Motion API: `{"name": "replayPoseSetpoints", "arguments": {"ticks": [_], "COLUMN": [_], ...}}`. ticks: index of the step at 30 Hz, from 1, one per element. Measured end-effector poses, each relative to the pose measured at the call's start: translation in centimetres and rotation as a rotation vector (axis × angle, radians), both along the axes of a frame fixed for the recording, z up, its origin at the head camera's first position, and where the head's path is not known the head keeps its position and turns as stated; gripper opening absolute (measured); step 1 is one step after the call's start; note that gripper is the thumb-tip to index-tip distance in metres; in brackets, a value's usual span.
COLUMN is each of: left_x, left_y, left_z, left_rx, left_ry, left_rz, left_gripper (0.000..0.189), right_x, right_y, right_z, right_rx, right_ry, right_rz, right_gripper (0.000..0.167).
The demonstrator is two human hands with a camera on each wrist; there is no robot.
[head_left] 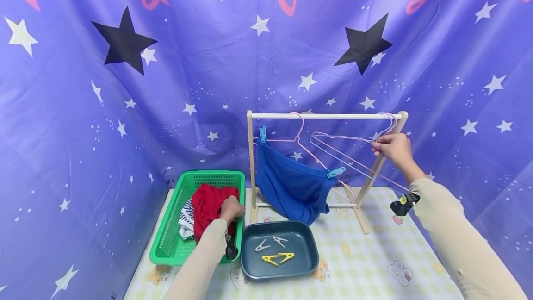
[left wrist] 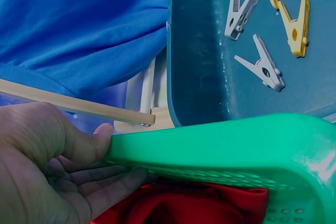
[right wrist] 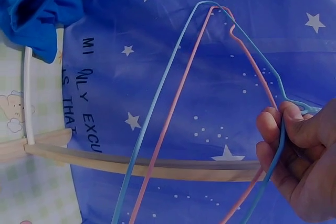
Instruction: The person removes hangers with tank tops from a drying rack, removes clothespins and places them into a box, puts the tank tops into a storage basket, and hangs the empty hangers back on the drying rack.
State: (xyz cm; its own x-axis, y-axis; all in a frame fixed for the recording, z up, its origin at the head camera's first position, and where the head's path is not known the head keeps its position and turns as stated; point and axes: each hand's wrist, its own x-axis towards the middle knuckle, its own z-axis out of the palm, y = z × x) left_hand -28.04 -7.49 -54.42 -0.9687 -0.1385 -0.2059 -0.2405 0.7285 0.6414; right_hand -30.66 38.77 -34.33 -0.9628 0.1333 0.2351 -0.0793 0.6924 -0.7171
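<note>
My left hand (head_left: 232, 209) holds the right-hand rim of a green plastic basket (left wrist: 220, 140), thumb on the outside and fingers inside the wall. Red cloth (head_left: 208, 203) lies in the basket by those fingers, beside a striped white-and-navy cloth (head_left: 186, 219). At the right end of the drying rack, my right hand (head_left: 393, 147) pinches a light blue wire hanger (right wrist: 163, 87) just below its hook. A pink wire hanger (right wrist: 181, 85) hangs alongside it, passing behind my fingers. Both hooks are over the rack's white bar (head_left: 333, 116), and neither hanger carries cloth.
Blue shorts (head_left: 287, 179) hang from another pink hanger (head_left: 300, 128), held by light blue clothespins (head_left: 335, 172). A dark teal tray (head_left: 275, 273) in front of the rack holds grey clothespins (left wrist: 240, 17) and yellow clothespins (left wrist: 296, 27). A purple star-print curtain (head_left: 258, 73) stands behind.
</note>
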Motion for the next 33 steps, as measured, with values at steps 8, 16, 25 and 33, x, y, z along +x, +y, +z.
{"name": "replayPoseSetpoints", "arguments": {"ticks": [8, 16, 25, 33], "left_x": [-0.15, -0.44, -0.23, -0.27], "left_y": [-0.07, -0.23, -0.2, -0.04], "left_z": [-0.11, -0.09, 0.01, 0.02], "left_rx": [0.011, 0.043, 0.03, 0.031], "left_ry": [-0.011, -0.001, 0.007, 0.005], "left_rz": [0.008, 0.013, 0.015, 0.014], "left_gripper": [0.028, 0.023, 0.018, 0.019], "right_x": [-0.17, -0.01, -0.08, -0.09], "right_y": [0.11, 0.15, 0.18, 0.16], "right_z": [-0.13, 0.36, 0.51, 0.55], "right_rx": [0.049, 0.13, 0.313, 0.333], "right_ry": [-0.018, -0.011, 0.042, 0.036], "right_rz": [-0.028, -0.068, -0.109, -0.104], "right_gripper": [0.025, 0.026, 0.024, 0.027]}}
